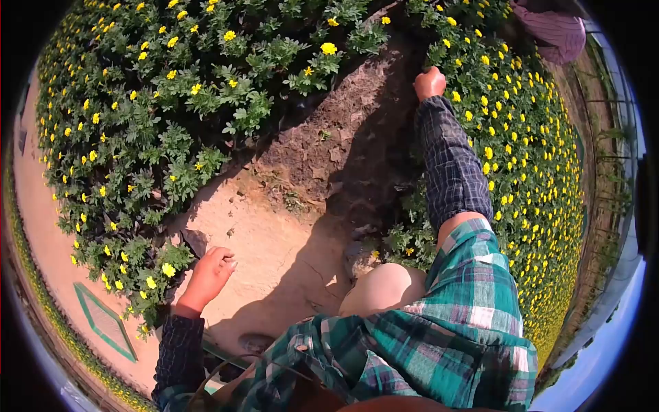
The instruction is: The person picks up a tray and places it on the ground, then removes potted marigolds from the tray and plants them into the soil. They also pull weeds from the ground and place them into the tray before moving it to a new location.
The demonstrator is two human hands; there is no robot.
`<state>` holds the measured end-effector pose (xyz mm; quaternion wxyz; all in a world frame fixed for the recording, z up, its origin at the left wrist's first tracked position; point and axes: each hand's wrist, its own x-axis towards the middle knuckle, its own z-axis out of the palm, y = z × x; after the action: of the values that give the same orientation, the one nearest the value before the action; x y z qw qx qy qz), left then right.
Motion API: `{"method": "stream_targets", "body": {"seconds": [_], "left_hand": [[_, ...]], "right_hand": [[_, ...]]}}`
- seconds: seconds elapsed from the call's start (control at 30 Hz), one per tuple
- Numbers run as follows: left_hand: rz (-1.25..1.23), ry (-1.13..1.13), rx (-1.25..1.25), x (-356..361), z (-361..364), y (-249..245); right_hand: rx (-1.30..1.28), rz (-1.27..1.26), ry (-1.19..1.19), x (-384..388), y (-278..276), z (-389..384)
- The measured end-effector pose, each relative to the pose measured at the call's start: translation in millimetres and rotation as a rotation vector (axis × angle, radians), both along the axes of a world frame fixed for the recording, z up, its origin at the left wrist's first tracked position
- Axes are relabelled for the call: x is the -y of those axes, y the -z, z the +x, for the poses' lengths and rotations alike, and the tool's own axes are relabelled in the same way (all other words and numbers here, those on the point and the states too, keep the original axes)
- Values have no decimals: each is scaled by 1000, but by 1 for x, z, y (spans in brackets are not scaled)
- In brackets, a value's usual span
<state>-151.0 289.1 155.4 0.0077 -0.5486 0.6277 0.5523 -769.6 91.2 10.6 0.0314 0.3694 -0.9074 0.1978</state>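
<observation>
My right hand [430, 84] reaches forward to the edge of the right-hand bed of yellow flowers [489, 152], its fingers curled against the green leaves; what they hold, if anything, is hidden. My left hand [209, 276] hangs over the pale ground beside the left-hand plants [171, 178], fingers bent in toward the thumb. Whether something small is between those fingers I cannot make out. Dark checked sleeve covers [453, 165] are on both forearms.
A strip of brown soil [309, 147] runs between the two flower beds. A green-edged frame [104, 323] lies on the ground at lower left. At upper right shows part of another person in a pinkish garment [555, 34]. My knee [384, 288] is bent below.
</observation>
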Motion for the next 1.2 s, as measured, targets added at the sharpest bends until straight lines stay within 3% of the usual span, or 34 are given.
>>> {"method": "stream_targets", "body": {"seconds": [0.07, 0.13, 0.3, 0.33, 0.37, 0.43, 0.53, 0.57, 0.63, 0.7, 0.77, 0.8, 0.83, 0.87, 0.9, 0.97, 1.1, 1.2], "left_hand": [[-77, 32, -33, 11, -39, 24], [-10, -12, -88, 16, -85, 36], [-110, -33, -189, -10, -142, 86], [-89, -75, -189, -13, -148, 87], [-37, -117, -178, -15, -149, 84], [-66, -214, -247, -34, -140, 101], [-58, -353, -214, -45, -114, 98], [-52, -387, -195, -48, -105, 99], [-30, -523, -195, -57, -85, 102], [-33, -666, -142, -64, -69, 109], [192, -969, -374, -71, -56, 109], [190, -969, -379, -72, -52, 103], [303, -1123, -499, -71, -48, 92], [416, -1274, -621, -69, -46, 85], [405, -1273, -623, -69, -43, 84], [375, -1511, -743, -66, -33, 82], [110, -2007, -662, -48, -5, 97], [46, -2027, -661, -26, 2, 95]], "right_hand": [[-79, 38, 77, 9, -8, -18], [-34, 128, 27, 19, 0, -44], [-175, 474, -93, 36, 17, -77], [-187, 455, -152, 32, 1, -62], [-289, 626, -275, 38, 7, -74], [-335, 471, -336, 29, -18, -40], [-462, 666, -506, 8, -47, 2], [-483, 585, -585, -4, -52, 19], [-349, 502, -644, -27, -69, 71], [-10, 470, -752, -44, -74, 116], [376, 406, -783, -62, -82, 180], [595, 400, -757, -69, -73, 206], [813, 387, -726, -75, -64, 232], [821, 388, -800, -78, -63, 261], [831, 387, -876, -82, -66, 291], [732, 244, -1068, -87, -81, 350], [606, 262, -1334, -90, -75, 433], [733, 257, -1459, -104, -56, 466]]}}
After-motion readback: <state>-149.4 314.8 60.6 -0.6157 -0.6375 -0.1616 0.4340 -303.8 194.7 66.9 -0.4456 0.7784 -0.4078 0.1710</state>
